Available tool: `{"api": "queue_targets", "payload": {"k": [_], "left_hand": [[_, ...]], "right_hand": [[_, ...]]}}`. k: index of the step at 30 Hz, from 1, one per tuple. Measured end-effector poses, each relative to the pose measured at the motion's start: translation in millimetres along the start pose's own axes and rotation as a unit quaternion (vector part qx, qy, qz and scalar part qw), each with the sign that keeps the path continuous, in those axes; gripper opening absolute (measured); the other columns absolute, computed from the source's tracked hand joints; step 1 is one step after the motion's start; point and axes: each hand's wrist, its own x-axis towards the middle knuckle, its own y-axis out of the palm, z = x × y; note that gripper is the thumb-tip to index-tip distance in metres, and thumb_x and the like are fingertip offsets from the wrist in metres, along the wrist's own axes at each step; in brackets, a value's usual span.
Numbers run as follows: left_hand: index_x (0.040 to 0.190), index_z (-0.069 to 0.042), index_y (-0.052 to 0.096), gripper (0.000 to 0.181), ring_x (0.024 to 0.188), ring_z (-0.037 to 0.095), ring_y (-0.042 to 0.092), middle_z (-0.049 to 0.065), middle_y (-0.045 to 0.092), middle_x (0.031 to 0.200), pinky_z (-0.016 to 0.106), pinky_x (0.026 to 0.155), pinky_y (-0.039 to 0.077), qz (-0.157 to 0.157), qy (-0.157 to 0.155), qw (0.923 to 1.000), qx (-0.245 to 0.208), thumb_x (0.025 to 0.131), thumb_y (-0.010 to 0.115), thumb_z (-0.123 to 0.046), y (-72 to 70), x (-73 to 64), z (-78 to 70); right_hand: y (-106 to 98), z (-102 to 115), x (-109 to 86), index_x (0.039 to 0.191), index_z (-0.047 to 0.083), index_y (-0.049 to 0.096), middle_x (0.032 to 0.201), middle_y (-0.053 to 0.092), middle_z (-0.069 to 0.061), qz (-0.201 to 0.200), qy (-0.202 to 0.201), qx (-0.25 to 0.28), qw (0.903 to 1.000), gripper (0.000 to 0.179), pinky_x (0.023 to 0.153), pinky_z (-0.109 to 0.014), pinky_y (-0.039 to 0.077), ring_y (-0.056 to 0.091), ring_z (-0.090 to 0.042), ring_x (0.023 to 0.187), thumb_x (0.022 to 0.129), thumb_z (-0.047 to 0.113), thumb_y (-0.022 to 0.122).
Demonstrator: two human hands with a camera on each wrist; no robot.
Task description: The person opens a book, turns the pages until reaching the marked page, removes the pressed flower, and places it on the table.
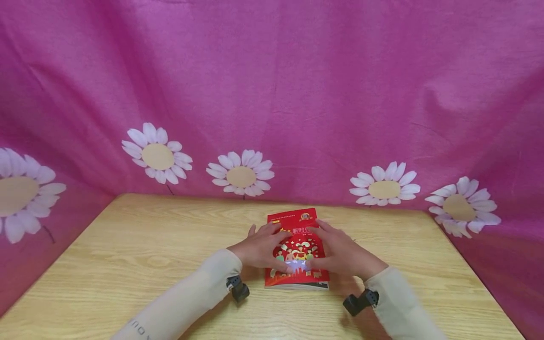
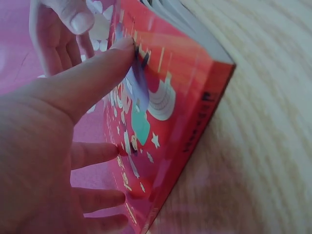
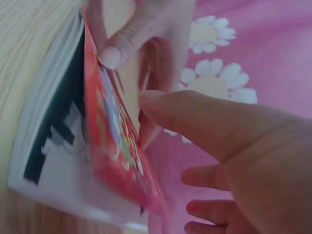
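Note:
A red paperback book [image 1: 299,248] with a colourful cartoon cover lies face up on the wooden table. My left hand [image 1: 261,248] is over its left half, fingers spread; in the left wrist view the thumb [image 2: 109,58] and fingertips touch the cover or lie very close to it. Over the right half spreads my right hand [image 1: 342,252], its fingers fairly straight. In the right wrist view the front cover [image 3: 119,141] stands raised along its free edge, showing a grey-and-dark page [image 3: 73,170] beneath. Whether the right thumb [image 3: 170,112] touches the cover I cannot tell.
The light wooden table [image 1: 161,250] extends around the book. Behind it and along both sides hangs a pink cloth [image 1: 297,94] with large white daisies. Black wrist cameras sit on both sleeved wrists, one a black device [image 1: 238,289] by the left cuff.

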Motion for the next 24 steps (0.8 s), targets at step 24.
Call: {"api": "queue_targets", "payload": {"k": [24], "left_hand": [[0.151, -0.031, 0.034, 0.094, 0.147, 0.027, 0.012, 0.003, 0.02, 0.16, 0.062, 0.114, 0.001, 0.031, -0.005, 0.9989, 0.034, 0.071, 0.07, -0.067, 4.8, -4.6, 1.0]], "right_hand": [[28, -5, 11.3, 0.146, 0.024, 0.045, 0.157, 0.03, -0.004, 0.075, 0.06, 0.04, 0.9946, 0.084, 0.113, -0.064, 0.007, 0.025, -0.036, 0.143, 0.073, 0.044, 0.081]]}}
